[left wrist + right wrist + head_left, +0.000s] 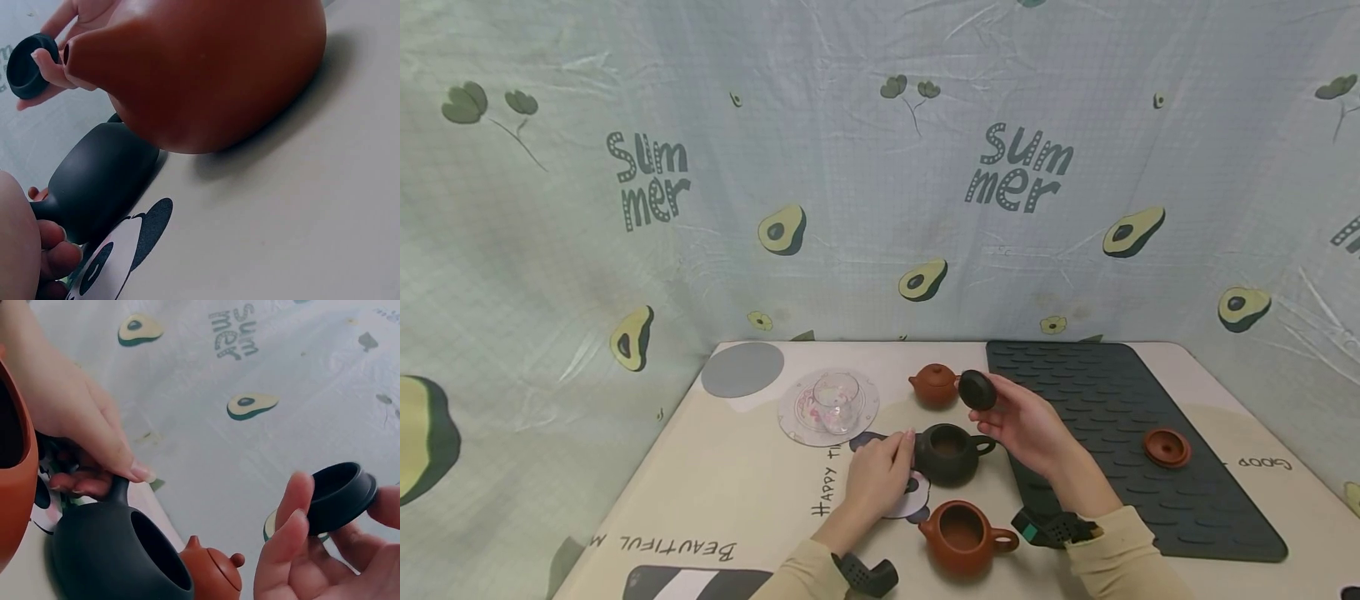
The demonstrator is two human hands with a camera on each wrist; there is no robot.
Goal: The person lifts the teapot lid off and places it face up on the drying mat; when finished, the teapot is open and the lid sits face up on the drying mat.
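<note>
My left hand [880,471] pinches the spout of a black teapot [951,469], which stands upright on the table with its mouth uncovered. In the right wrist view, thumb and fingers close around that spout [119,489]. Up to the right, above the teapot's handle, my right hand [1033,425] holds a round black lid [977,390] between thumb and fingers. The right wrist view shows the hollow underside of the lid [337,500]. Nearer to me, between my wrists, sits an uncovered reddish-brown teapot [958,557]; its body fills much of the left wrist view.
A smaller lidded reddish-brown teapot [935,386] stands behind the black one. At the left back, a clear glass cup [837,404] rests on a patterned round mat [792,423]. A dark ridged mat [1105,500] lies right, bearing a reddish-brown lid [1167,448]. A printed curtain [850,167] hangs behind.
</note>
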